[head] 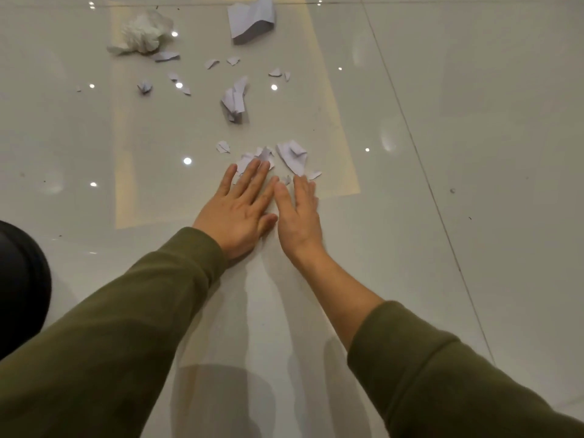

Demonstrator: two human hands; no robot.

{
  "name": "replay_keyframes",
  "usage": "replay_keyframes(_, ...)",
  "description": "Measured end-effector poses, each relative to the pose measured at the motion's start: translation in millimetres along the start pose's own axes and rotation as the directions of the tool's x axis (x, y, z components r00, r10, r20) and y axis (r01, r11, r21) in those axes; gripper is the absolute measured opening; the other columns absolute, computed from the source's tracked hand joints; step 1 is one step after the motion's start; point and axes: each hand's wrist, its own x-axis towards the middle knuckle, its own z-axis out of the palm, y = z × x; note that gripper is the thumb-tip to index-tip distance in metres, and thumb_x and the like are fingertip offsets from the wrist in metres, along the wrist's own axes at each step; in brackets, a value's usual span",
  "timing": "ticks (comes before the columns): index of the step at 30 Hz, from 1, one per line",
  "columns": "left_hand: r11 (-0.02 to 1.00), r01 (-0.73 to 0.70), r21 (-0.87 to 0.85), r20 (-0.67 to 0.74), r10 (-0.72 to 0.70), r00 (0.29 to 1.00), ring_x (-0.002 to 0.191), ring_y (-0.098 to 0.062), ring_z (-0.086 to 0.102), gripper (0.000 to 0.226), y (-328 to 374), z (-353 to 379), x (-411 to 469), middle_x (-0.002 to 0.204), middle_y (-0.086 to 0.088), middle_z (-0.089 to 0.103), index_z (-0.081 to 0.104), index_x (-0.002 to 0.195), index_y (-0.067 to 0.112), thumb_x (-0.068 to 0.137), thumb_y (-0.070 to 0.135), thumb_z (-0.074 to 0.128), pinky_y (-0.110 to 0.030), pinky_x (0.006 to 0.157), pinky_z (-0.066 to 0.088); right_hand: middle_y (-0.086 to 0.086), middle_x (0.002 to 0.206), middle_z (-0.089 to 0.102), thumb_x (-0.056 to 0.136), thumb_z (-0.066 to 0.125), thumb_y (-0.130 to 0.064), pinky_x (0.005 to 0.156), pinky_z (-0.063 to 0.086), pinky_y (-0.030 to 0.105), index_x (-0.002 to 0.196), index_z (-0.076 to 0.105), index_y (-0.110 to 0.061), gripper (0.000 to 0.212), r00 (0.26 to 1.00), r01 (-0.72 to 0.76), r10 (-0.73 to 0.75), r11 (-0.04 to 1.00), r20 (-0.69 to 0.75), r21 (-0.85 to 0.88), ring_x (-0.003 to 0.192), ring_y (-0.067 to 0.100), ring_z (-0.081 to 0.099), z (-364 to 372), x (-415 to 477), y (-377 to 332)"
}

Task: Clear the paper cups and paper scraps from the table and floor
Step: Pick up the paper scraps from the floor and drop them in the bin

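Both hands lie flat on the glossy tiled floor, side by side, fingers straight. My left hand (pixel 240 207) touches a small heap of torn white paper scraps (pixel 257 158) with its fingertips. My right hand (pixel 298 213) reaches to the near edge of a larger torn scrap (pixel 294 154), with a small piece (pixel 314 175) beside its fingertips. Farther off lie a crumpled scrap (pixel 235 98), several tiny bits (pixel 211 63), a crumpled white tissue wad (pixel 142 34) and a folded sheet of paper (pixel 251 18). No paper cup is in view.
The floor is pale polished tile (pixel 442 90) with bright ceiling-light reflections and a grout line running down the right side. A dark rounded object (pixel 19 286) sits at the left edge, close to my left sleeve.
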Motion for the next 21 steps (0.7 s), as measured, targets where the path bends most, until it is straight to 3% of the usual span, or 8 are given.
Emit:
replay_keyframes(2,1.000,-0.009,-0.015,-0.009,0.009,1.000,0.139,-0.017,-0.030,0.068,3,-4,-1,0.149,-0.002,-0.032,-0.022,0.144,0.023,0.084,0.055,-0.021,-0.039,0.115,-0.016,-0.003,0.158,0.014,0.097,0.035,-0.045,0.119,0.007,0.030,0.149,0.018,-0.019,0.060,1.000,-0.007,0.008,0.998,-0.006,0.059,0.145,0.009,0.008,-6,0,-7)
replay_keyframes(6,0.999,-0.025,-0.020,-0.005,0.025,1.000,0.138,-0.017,-0.030,0.068,17,-22,10,0.150,-0.002,-0.029,-0.021,0.143,0.023,0.086,0.060,-0.014,-0.037,0.114,-0.018,-0.005,0.156,0.022,0.096,0.039,-0.044,0.112,0.015,0.023,0.148,0.023,-0.021,0.059,0.994,-0.030,0.036,0.998,-0.099,0.061,0.143,0.011,0.019,-42,-3,-5)
replay_keyframes(10,0.999,-0.049,0.003,-0.023,0.049,0.999,0.142,-0.017,-0.019,0.073,33,-61,38,0.156,-0.003,-0.017,-0.013,0.146,0.022,0.084,0.060,-0.007,-0.034,0.113,-0.015,-0.005,0.154,0.027,0.095,0.040,-0.047,0.112,0.022,0.030,0.146,0.027,-0.024,0.058,0.986,-0.024,0.033,0.998,-0.162,0.056,0.141,0.014,0.026,-77,2,-14)
replay_keyframes(14,0.998,-0.050,0.030,0.011,0.049,0.999,0.145,-0.018,-0.003,0.072,34,-118,60,0.158,-0.001,-0.005,0.003,0.149,0.024,0.087,0.060,0.002,-0.031,0.114,-0.005,-0.003,0.154,0.028,0.094,0.039,-0.049,0.111,0.026,0.035,0.145,0.028,-0.024,0.058,0.985,0.014,-0.008,1.000,-0.174,0.028,0.140,0.018,0.028,-109,20,-48)
replay_keyframes(21,0.991,0.012,0.130,0.066,-0.021,0.998,0.145,-0.020,0.010,0.064,3,-227,73,0.158,-0.005,0.005,0.012,0.149,0.020,0.095,0.053,0.018,-0.030,0.115,0.006,0.001,0.152,0.032,0.096,0.036,-0.045,0.112,0.027,0.038,0.143,0.033,-0.021,0.053,0.984,0.116,-0.105,0.991,-0.143,0.065,0.138,0.021,0.031,-149,58,-142)
